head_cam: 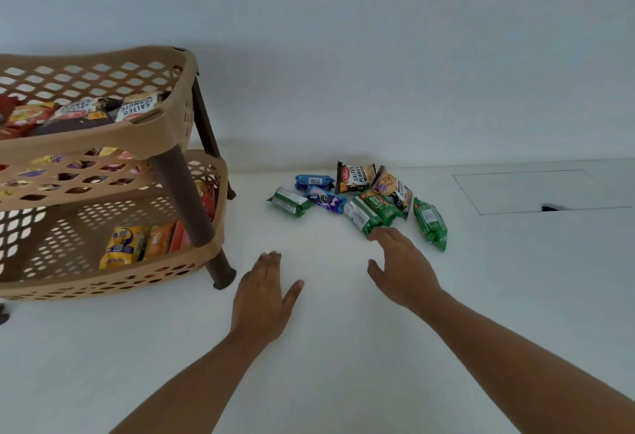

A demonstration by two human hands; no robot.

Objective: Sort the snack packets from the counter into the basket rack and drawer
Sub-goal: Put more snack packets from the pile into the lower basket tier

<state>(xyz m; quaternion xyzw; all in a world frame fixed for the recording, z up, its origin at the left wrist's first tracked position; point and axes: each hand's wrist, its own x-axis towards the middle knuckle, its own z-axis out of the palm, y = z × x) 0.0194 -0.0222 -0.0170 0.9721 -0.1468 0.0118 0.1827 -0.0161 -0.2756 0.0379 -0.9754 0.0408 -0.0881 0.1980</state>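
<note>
Bright, even, diffuse light; no lamp or window in view. White wall (pixel 343 38) and white tabletop (pixel 343 365) carry a cool blue-grey cast and nearly merge in tone. Soft grey shadow falls on the wall just right of the rack (pixel 165 138), so the light seems to come from the left front. Dark patches sit under the rack's feet. Barely any shadow under the left hand (pixel 261 299) or right hand (pixel 402 268). No harsh glare, only a mild sheen on the green packet (pixel 429 224). Wide-angle distortion: the rack rims bow and the forearms stretch toward the bottom edge. General softness throughout. Large print on the peanut packet (pixel 355 177) is readable, small print smeared.
</note>
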